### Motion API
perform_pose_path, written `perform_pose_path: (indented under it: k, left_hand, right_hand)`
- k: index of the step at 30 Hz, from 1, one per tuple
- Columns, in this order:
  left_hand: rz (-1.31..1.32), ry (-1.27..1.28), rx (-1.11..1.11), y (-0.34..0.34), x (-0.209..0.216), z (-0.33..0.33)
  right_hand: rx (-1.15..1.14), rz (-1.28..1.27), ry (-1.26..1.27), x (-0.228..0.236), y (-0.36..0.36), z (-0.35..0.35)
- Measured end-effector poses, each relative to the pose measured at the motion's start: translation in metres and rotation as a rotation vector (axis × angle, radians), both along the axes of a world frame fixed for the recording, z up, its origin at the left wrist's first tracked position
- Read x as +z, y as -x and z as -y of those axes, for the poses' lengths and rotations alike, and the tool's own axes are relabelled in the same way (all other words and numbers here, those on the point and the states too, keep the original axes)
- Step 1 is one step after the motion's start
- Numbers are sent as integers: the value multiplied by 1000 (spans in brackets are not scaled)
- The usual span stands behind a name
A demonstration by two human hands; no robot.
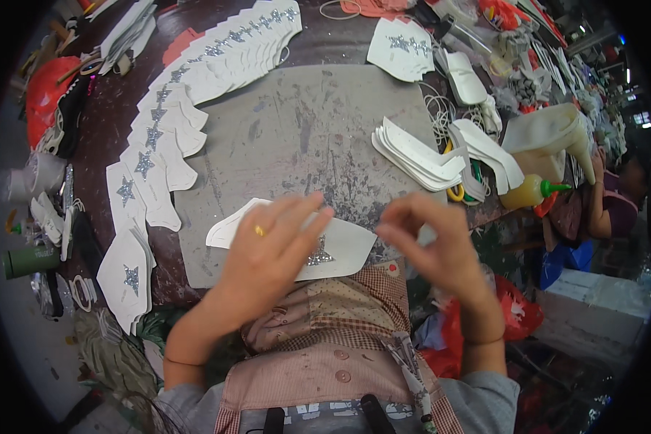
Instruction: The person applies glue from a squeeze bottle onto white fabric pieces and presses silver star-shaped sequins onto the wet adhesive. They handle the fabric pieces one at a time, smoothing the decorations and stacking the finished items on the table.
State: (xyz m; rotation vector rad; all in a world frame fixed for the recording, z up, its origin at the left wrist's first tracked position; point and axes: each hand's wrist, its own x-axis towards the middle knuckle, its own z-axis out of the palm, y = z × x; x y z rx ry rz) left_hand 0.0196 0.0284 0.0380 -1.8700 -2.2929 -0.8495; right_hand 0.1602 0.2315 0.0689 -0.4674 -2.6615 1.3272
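Note:
A white shoe-upper piece (351,242) with a silver glitter star lies at the near edge of the grey board (304,108). My left hand (271,242), a ring on one finger, rests over it with fingers stretched out, covering its middle and part of the star. Just off the piece's right end is my right hand (437,242), raised a little, its thumb and forefinger bent together in a pinch. Whatever may be between those fingertips is too small to make out.
Overlapping white star pieces (152,137) curve along the left and far left; another stack (401,47) sits at the far right. Plain white pieces (416,159), a shoe last (546,134) and a yellow bottle with a green tip (528,192) stand to the right.

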Motion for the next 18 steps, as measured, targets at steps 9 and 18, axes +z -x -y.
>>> perform_pose_path:
  k: [9,18]
  left_hand:
    - [-37,-193,61,-14,-4,36]
    - [5,-108,1169,30,20,254]
  right_hand:
    - [-401,-339,-401,-33,6,-31]
    - [-221,-277,-611,-75,11,-54]
